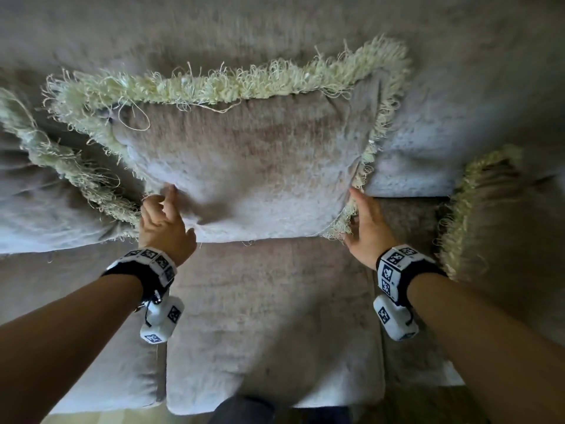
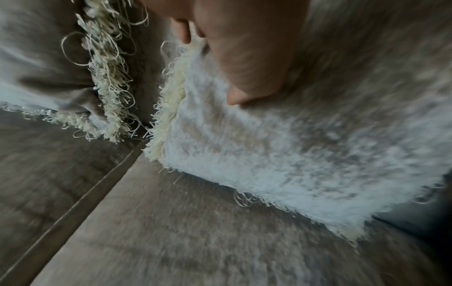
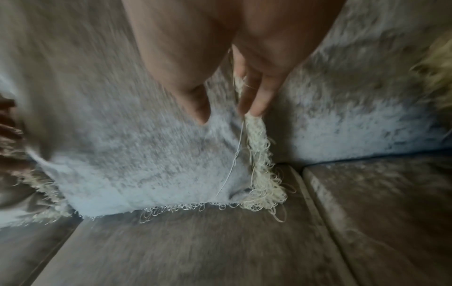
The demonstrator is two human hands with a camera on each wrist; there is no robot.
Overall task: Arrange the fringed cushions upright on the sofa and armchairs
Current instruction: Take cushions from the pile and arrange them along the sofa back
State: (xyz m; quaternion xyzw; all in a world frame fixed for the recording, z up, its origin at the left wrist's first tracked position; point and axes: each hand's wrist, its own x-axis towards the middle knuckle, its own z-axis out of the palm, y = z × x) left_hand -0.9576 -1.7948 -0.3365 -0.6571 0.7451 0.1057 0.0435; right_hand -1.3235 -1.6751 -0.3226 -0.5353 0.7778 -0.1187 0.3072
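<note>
Head view shows a middle cushion [image 1: 244, 166] with a cream fringe standing upright on the sofa [image 1: 269, 316], its bottom edge on the seat and its back against the backrest. The left hand [image 1: 165, 223] is at the cushion's lower left corner, fingers curled with one raised against the fabric; the left wrist view shows the thumb [image 2: 247, 77] on the cushion's face, but whether the hand really pinches the cloth I cannot tell. The right hand [image 1: 365, 223] lies flat along the cushion's right edge, fingers straight and close together, touching the fringe; the right wrist view shows the fingertips [image 3: 259, 104] in the fringe strands, with the thumb on the front face. A second fringed cushion [image 1: 46, 191] lies slumped to the left, its fringe just beside the middle one. A third cushion [image 1: 495, 215] sits at the right, apart from the middle one.
</note>
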